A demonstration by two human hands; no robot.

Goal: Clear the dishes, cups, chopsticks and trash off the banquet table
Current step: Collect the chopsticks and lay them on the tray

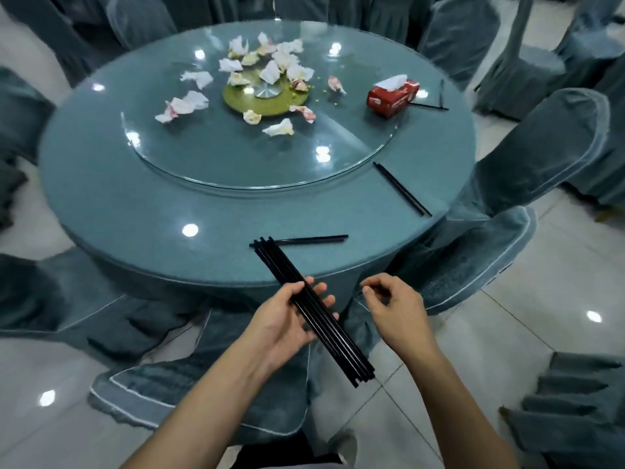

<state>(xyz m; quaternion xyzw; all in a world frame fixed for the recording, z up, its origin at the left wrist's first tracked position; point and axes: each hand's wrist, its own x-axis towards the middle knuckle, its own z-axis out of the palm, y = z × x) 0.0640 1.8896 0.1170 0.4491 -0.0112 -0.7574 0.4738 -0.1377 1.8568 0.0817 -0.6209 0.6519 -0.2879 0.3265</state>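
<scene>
The left hand (291, 319) is cradling a bundle of black chopsticks (311, 306) just off the near edge of the round banquet table (135, 211), thumb curling over the top and fingers underneath, the sticks running diagonally from over the tabletop down toward the floor. The right hand (389, 306) is hovering just beside it, fingers loosely curled and holding nothing. Another pair of chopsticks (311, 240) is lying flat on the near rim, its left end tucked under the tip of the bundle, with a second pair (402, 189) waiting further right and a third (436, 101) at the far right by the red tissue box (392, 96). Crumpled napkins (263, 62) are littering the glass turntable (236, 157) at the far side. These sticks look light, rigid and glossy, so probably slippery; pinching near the middle should be stopping them from fanning out or sliding free. The napkins should be squashing easily.
</scene>
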